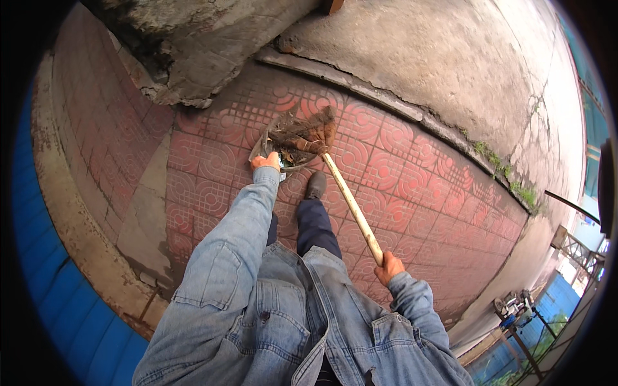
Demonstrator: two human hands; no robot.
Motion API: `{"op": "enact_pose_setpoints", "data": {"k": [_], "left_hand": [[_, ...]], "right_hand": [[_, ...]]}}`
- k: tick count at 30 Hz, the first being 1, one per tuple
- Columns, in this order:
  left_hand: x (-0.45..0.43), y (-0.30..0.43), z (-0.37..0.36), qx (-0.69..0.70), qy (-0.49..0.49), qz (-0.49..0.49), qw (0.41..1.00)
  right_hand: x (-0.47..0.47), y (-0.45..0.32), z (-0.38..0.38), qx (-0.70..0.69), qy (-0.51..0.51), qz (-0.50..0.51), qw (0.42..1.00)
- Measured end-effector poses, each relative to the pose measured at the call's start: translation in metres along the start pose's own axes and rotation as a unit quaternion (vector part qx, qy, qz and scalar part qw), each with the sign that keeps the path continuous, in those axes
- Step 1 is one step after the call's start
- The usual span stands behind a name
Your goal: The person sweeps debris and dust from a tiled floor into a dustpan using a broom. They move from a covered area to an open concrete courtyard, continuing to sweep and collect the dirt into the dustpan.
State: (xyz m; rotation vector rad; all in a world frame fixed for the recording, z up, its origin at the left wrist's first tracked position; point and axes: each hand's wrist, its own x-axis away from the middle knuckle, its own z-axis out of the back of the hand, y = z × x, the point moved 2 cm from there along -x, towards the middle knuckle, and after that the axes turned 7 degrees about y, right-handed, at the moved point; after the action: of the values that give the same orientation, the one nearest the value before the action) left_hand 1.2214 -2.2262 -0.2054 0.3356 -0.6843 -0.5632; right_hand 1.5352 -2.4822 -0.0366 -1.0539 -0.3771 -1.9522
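Note:
My left hand [265,162] grips the near edge of a dark, bag-like container [258,146] that holds leaves and litter. My right hand [390,268] is closed around the lower end of the pale wooden handle of a broom [351,203]. The broom's brown bristle head [324,129] lies over the right side of the container, and dark debris is around it. Part of the container's inside is hidden by the broom head and my left hand. My shoe [316,185] stands on the paving just below them.
Red patterned paving tiles [405,169] cover the ground. A broken concrete block [203,48] juts in at the upper left. A concrete kerb [338,77] runs along the far side, with grass tufts [524,192] at its right. Blue metal sheeting [63,289] borders the left.

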Motion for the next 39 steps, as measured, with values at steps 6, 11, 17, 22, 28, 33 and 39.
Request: {"op": "enact_pose_setpoints", "data": {"k": [6,11,17,22,28,33,39], "left_hand": [[0.011,0.008,0.01,-0.002,0.006,0.015,1.0],[0.002,-0.003,0.003,-0.018,0.012,-0.011,1.0],[-0.008,-0.009,-0.004,-0.052,0.027,-0.037,0.998],[0.004,0.008,0.005,-0.015,-0.012,0.013,1.0],[-0.009,-0.016,-0.008,-0.013,0.03,-0.019,0.999],[0.014,0.008,0.016,0.031,-0.009,0.011,0.999],[-0.005,-0.009,0.001,-0.047,0.006,-0.041,0.998]], "right_hand": [[0.006,0.011,0.006,-0.087,0.048,0.019,0.995],[-0.075,-0.009,-0.022,-0.156,0.067,-0.023,0.985],[-0.11,-0.064,-0.035,0.051,0.095,-0.051,0.993],[-0.057,-0.015,0.015,0.136,0.031,0.011,0.99],[0.008,0.023,0.027,0.018,0.024,0.019,0.999],[-0.024,0.006,-0.003,-0.047,0.088,0.047,0.994],[-0.081,-0.05,-0.049,0.049,0.087,-0.041,0.994]]}}
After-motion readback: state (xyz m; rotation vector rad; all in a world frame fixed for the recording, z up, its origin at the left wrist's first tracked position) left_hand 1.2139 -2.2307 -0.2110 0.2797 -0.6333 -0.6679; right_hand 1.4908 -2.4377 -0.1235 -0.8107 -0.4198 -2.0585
